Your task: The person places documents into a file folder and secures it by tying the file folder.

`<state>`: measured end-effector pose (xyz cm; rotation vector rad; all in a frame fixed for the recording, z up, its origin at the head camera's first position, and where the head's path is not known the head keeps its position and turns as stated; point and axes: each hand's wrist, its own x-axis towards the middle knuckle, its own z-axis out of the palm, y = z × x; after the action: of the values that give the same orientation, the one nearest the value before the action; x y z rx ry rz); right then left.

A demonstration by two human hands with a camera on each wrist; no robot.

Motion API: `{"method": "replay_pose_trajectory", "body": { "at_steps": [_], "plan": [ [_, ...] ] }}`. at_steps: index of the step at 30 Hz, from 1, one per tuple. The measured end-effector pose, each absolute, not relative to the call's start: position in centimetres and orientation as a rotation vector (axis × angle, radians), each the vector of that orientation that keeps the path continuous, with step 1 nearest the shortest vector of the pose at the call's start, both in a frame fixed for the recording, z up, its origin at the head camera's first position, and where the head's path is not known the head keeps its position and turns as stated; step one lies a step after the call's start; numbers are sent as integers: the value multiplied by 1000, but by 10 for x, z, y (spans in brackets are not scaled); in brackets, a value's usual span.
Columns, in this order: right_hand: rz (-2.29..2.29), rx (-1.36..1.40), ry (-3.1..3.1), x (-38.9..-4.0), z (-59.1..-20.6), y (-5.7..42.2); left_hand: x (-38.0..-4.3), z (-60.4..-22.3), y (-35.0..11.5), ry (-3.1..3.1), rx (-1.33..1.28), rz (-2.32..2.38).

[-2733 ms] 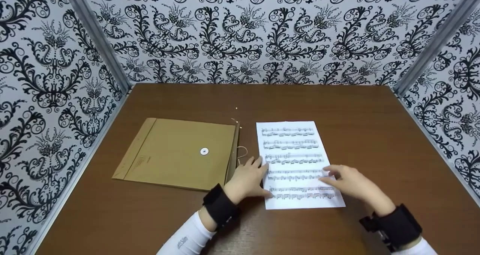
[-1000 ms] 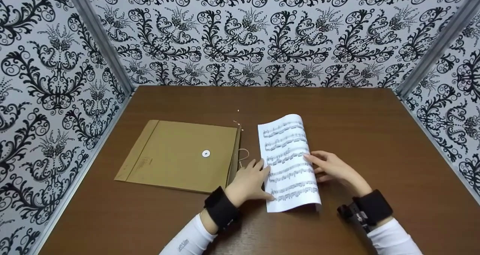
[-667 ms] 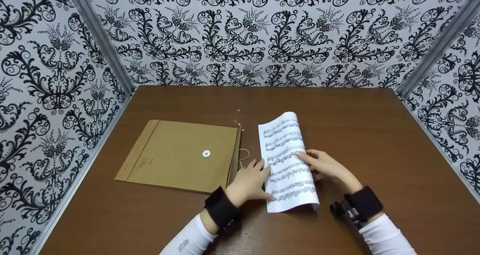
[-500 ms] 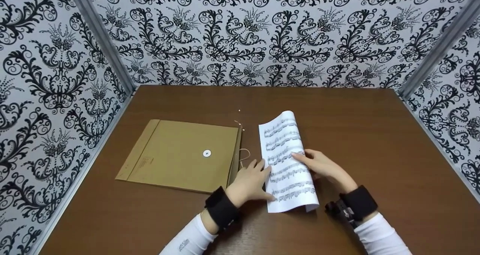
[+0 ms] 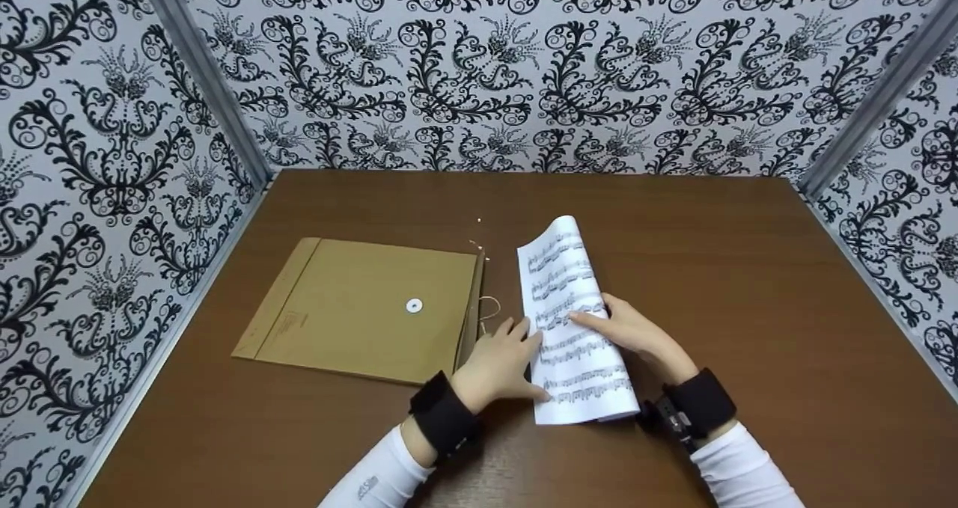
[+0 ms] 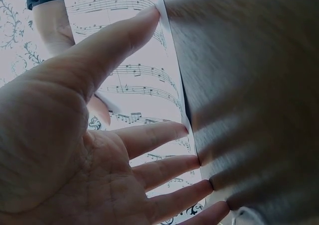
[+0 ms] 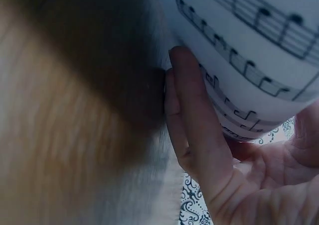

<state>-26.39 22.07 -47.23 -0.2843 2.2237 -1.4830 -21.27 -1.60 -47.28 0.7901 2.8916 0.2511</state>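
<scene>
A sheet of music [image 5: 570, 369] lies on the table, its right half curled up and over toward the left. My left hand [image 5: 498, 362] rests at its left edge, fingers spread and fairly straight; in the left wrist view the fingertips sit along the paper's edge and the thumb lies on the printed side. At the curled side, my right hand [image 5: 636, 332] holds the sheet music, thumb on top and fingers underneath. The right wrist view shows those fingers [image 7: 192, 95] bent against the outer, printed face of the curl, low over the wood.
A brown paper envelope [image 5: 367, 298] with a white button [image 5: 414, 306] and a loose string [image 5: 490, 307] lies left of the sheet. Brown table [image 5: 733, 268] surrounds both. Patterned walls [image 5: 494, 74] stand at the back and sides.
The sheet lay flat at first. My right hand has lifted its right edge and moved left, so the paper curls over further. My left hand has stayed at the left edge.
</scene>
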Motion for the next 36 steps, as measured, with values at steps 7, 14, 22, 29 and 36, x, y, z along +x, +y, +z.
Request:
{"method": "replay_pose_trajectory", "body": {
  "at_steps": [7, 14, 22, 29, 36],
  "plan": [
    [-1550, -317, 2170, -264, -476, 220, -211, -471, -17, 2890, 797, 225],
    [-1570, -333, 2146, -264, -474, 222, -211, -467, -20, 2859, 790, 214],
    [-1580, -312, 2180, -263, -466, 224, -213, -465, -21, 2824, 743, 225],
    [-1571, -347, 2200, -261, -454, 230, -214, -464, -21, 2809, 708, 262],
    [-1597, -332, 2182, -260, -448, 232, -215, -461, -20, 2817, 710, 319]
  ]
}}
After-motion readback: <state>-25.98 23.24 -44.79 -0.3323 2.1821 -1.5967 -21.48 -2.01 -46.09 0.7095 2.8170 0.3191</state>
